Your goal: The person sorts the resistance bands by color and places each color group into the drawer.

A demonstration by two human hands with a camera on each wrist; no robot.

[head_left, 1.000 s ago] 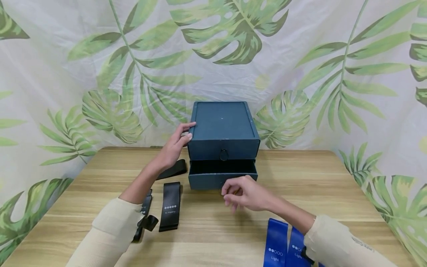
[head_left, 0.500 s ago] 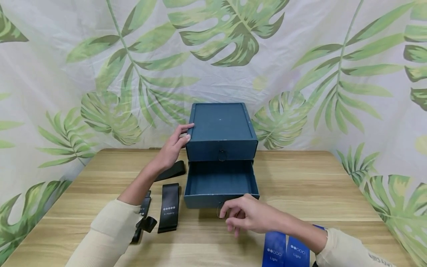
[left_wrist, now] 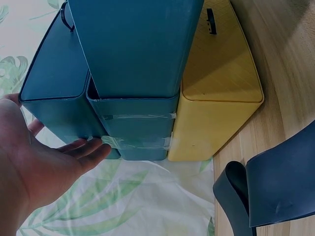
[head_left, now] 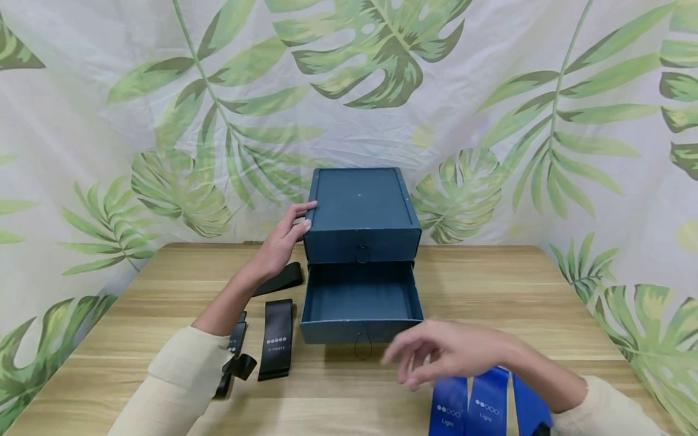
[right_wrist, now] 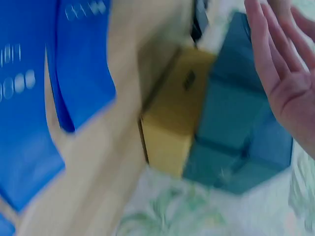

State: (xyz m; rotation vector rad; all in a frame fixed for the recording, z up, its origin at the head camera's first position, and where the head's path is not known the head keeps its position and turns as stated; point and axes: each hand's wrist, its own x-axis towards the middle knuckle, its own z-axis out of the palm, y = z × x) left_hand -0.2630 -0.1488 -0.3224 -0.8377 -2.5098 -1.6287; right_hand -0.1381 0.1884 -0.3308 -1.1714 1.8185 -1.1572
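Note:
A dark blue drawer cabinet (head_left: pixel 362 203) stands at the back of the table. Its drawer (head_left: pixel 360 332) below the top one is pulled out, and the inside shows bare. My left hand (head_left: pixel 280 242) rests against the cabinet's upper left side, its fingers fairly straight in the left wrist view. In front of the drawer's right corner, my right hand (head_left: pixel 444 351) hovers with loosely bent fingers and holds nothing; motion blurs it. A ring pull (head_left: pixel 363 346) hangs from the drawer front, apart from that hand. Under the open drawer, a yellow drawer (left_wrist: pixel 221 98) appears in the left wrist view.
Black resistance bands, one marked X-Heavy (head_left: pixel 276 339), lie on the wooden table (head_left: pixel 349 387) left of the cabinet. Several blue bands marked Light (head_left: pixel 449 406) lie at the front right, partly under my right forearm. A leaf-print cloth (head_left: pixel 218 121) hangs behind.
The drawer has come out toward me, pulled by my right hand at its ring. That hand has since let go and moved right. My left hand stays on the cabinet.

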